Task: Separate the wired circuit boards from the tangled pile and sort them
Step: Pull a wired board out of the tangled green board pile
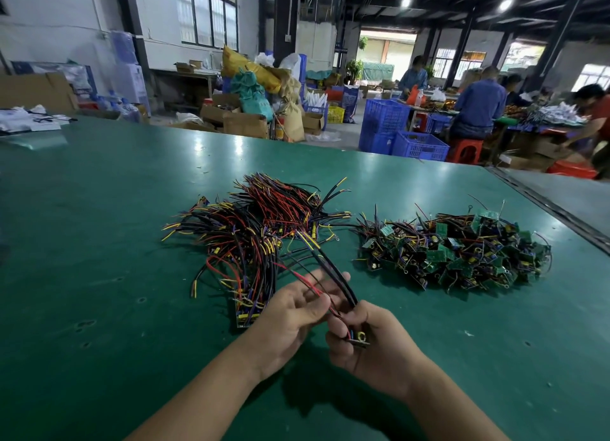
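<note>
R grip is clenched round a small board held just above the desk. L grip pinches its red & black wires, which run up twd the long-wire bundle. Tangled pile lies to the rt, apart from both grips.

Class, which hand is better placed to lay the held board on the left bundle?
Probably left: the left hand holds its wires beside the bundle; the right hand grips the board farther off.
</note>
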`<state>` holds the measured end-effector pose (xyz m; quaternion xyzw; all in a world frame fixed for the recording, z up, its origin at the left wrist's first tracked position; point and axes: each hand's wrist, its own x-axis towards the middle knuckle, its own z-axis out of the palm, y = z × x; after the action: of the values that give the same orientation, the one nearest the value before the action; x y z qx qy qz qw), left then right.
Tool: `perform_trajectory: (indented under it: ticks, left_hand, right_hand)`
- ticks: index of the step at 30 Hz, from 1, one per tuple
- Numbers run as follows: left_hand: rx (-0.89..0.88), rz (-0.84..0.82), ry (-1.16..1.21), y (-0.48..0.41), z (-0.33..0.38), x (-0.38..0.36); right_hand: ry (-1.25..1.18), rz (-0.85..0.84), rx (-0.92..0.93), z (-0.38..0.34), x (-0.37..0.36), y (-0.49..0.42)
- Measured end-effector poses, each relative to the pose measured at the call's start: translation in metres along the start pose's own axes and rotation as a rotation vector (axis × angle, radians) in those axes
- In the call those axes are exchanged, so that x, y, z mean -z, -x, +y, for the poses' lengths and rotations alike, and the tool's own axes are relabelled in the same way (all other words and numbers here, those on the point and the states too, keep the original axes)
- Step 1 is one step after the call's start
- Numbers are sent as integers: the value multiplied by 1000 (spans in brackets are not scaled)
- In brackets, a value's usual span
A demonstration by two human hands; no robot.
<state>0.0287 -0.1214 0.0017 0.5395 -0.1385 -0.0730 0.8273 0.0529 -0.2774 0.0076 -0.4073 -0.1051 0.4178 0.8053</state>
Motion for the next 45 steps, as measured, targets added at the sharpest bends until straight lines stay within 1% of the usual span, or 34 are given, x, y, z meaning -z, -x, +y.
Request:
perform_trajectory:
  ticks: [1,4,6,10,15,17,19,22,26,31,33,37,40,43,45]
  left_hand:
    - [-8,-6,-8,0,1,0]
    - [2,46,-12,-1,-3,2]
    - [-10,82,-70,-1,-4,3]
    - [-100,185,-228,-1,-6,1]
    - [-159,295,-282,-4,-6,-2]
    - [-175,323,-314,-4,-6,-2]
    - [-185,340,-326,-3,-6,-2]
    - [-175,333,-285,-3,-4,-2]
    - [-128,300,-169,-2,-2,-4]
    - [-76,336,-53,-3,-5,0]
    - [-64,334,-4,-4,-4,1]
    - [-134,362,-87,-4,0,3]
    - [-145,364,-29,-6,-1,5]
    - [-163,355,22,-8,-4,8]
    - [-157,349,-13,-9,-6,9]
  right_hand:
    - [1,-36,-24,-1,0,1]
    - [38,-127,-77,-1,1,3]
    - [38,-143,-93,0,2,3]
    - [-24,-64,-99,3,3,1]
    - [137,55,5,7,0,-1]
    - [193,59,44,7,0,-2]
    - [233,27,50,6,1,-2]
    - [264,-30,56,4,3,1]
    - [272,-69,57,3,5,1]
    - [234,-99,43,3,6,1]
    - [207,-72,35,2,6,0]
    - [83,6,59,-2,9,0]
    - [-17,23,74,-4,10,0]
    - [-40,74,101,-4,10,-1]
    - [-55,112,147,-7,12,0]
